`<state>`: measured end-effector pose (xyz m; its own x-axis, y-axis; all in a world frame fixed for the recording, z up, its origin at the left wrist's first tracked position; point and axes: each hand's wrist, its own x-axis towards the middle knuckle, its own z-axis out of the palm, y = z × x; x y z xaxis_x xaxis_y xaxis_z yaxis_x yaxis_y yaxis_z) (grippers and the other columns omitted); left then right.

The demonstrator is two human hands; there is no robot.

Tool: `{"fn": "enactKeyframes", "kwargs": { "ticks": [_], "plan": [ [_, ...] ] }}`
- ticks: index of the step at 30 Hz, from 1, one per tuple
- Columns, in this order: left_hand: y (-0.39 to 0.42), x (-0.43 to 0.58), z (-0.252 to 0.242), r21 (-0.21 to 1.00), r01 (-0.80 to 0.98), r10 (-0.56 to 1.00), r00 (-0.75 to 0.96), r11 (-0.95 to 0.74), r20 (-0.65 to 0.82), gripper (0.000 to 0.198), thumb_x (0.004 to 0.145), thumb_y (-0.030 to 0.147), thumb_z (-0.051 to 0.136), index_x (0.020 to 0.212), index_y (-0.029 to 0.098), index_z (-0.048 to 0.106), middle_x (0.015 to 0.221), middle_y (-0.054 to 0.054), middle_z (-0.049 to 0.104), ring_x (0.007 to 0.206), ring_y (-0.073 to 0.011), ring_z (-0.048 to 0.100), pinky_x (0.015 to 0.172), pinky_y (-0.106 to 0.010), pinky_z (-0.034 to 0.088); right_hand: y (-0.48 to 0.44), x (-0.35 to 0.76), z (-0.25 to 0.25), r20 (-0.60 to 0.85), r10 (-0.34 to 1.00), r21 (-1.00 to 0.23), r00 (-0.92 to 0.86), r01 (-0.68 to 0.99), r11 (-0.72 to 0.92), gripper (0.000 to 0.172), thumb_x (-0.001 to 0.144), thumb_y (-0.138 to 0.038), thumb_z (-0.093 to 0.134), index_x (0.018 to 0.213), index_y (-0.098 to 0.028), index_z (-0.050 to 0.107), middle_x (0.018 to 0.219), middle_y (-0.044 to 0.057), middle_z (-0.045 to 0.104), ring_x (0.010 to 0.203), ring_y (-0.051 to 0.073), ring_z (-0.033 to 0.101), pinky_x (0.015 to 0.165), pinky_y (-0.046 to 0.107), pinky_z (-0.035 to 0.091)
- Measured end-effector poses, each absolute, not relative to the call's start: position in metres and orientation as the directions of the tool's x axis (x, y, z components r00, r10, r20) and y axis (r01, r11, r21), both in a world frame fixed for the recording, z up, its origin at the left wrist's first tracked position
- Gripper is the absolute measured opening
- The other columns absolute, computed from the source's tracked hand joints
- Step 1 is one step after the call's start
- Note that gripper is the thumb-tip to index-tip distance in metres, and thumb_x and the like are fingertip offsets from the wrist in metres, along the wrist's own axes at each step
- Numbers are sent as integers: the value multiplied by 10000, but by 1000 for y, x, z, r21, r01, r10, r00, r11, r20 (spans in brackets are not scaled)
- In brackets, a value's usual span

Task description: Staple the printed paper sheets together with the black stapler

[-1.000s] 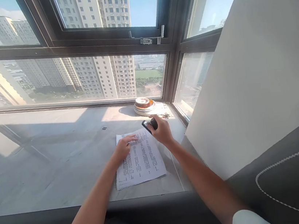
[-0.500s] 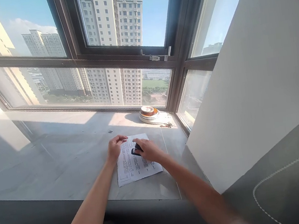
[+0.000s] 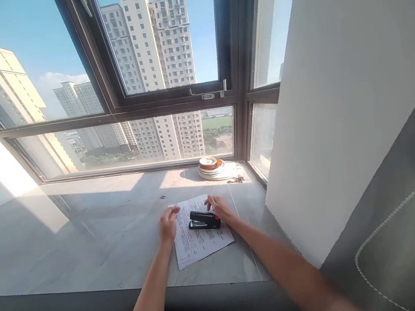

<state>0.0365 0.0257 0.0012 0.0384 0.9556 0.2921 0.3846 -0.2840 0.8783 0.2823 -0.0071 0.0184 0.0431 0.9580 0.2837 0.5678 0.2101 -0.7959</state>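
A black stapler [image 3: 204, 220] with a red patch at its right end lies sideways on printed sheets of paper [image 3: 195, 249]. Just behind its right end, my right hand [image 3: 218, 207] is over the sheets with loosely curved fingers, holding nothing that I can see. At the upper left edge of the paper is my left hand [image 3: 168, 223], its fingers bent loosely toward the right. Nothing shows in its grasp, and whether it touches the paper is unclear.
Two small dark pieces, perhaps staples [image 3: 163, 197], lie on the grey marble sill [image 3: 107, 240]. A stack of round, plate-like items [image 3: 212, 170] stands by the window corner, with a small dark chain-like thing [image 3: 237, 179] beside it. A white wall [image 3: 326, 124] rises on the right.
My right hand held the stapler half a second ago; now it has let go, and the stapler rests on the paper. My left hand stays by the paper's edge. The view has tilted upward.
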Motion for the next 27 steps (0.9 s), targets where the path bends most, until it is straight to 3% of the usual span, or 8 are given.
{"fn": "enactKeyframes", "kwargs": {
  "ticks": [6,10,13,17,20,22,24,27],
  "plan": [
    [15,41,-4,786,554,959,108,-276,260,361,984,404,434,1192,250,686,1349,-106,710,1310,-329,629,1126,-508,488,-9,279,7,368,926,-743,87,626,237,511,1124,-426,243,1076,-219,708,728,8,688,753,183,668,766,270,470],
    [18,44,-4,740,596,948,146,-311,281,372,989,436,438,1158,227,695,1348,-126,700,1313,-322,620,1135,-474,477,-15,277,10,396,913,-614,96,767,186,414,1126,-353,289,1066,-218,675,795,40,692,756,196,654,698,268,423],
    [20,39,-5,773,572,958,93,-274,271,404,1005,460,410,1165,219,691,1323,-130,713,1288,-319,633,1122,-464,478,-17,276,10,400,911,-573,100,803,163,374,1125,-339,316,1067,-208,661,808,59,688,752,205,650,672,270,395],
    [23,31,-9,913,357,979,20,-197,204,470,1019,537,387,1164,217,700,1302,-135,730,1301,-307,637,1094,-442,503,-16,280,10,426,900,-643,93,731,228,442,1128,-381,266,1043,-206,662,766,44,680,715,204,640,692,279,419],
    [24,30,-11,964,183,981,4,-191,193,484,995,577,451,1137,196,714,1335,-166,712,1339,-320,618,1133,-450,481,-15,287,13,444,896,-694,-3,631,346,495,1111,-422,275,942,-216,693,833,45,725,820,207,674,786,290,463],
    [24,32,-12,973,117,979,6,-201,201,469,967,583,522,1111,185,725,1323,-173,717,1348,-336,611,1166,-468,455,-18,292,14,438,891,-738,-125,517,435,443,1071,-480,394,932,-225,728,968,52,759,962,230,687,870,316,477],
    [24,33,-12,976,35,976,23,-217,216,451,946,574,581,1097,177,733,1312,-168,725,1357,-343,604,1189,-479,439,-25,293,11,416,877,-752,-239,452,480,335,972,-523,601,1062,-240,756,1084,56,760,1043,260,679,909,343,486],
    [22,33,-10,961,-157,971,33,-228,236,414,938,536,631,1094,168,739,1335,-164,717,1385,-330,585,1225,-488,408,-38,287,4,415,860,-705,-297,492,510,451,803,-409,812,1215,-244,737,1073,49,752,983,265,678,868,341,498]
  ]
}}
